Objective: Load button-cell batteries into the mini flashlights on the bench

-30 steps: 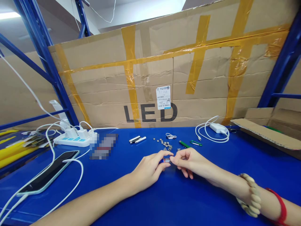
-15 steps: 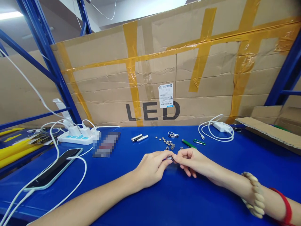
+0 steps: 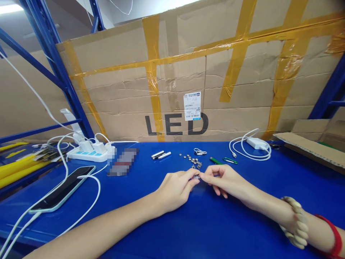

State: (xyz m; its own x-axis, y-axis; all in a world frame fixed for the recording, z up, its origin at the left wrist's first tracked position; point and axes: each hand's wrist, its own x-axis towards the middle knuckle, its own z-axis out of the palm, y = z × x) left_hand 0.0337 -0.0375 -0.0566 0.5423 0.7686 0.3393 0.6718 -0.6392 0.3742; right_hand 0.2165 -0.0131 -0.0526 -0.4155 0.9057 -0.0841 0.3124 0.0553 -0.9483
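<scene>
Between the thumb and fingers of my left hand is a small silver metal cylinder, mostly covered by the fingers. My right hand meets it from the right; its thumb and index finger are pinched at the cylinder's end, and its other fingers curl loosely below. Whether the right fingertips hold a separate small part is hidden. Just beyond both hands lie several small round button cells. A green metal tube rests behind my right hand, with a green carabiner beside it.
Silver metal tubes and a white-and-black cord loop lie further back. At left are a phone, a power strip and white cables. A white adapter sits at right. Cardboard stands behind the blue table.
The view has shifted slightly, so the tabletop things appear a little higher. Both hands keep their pinch around the silver cylinder, and my right hand covers more of the green tube.
</scene>
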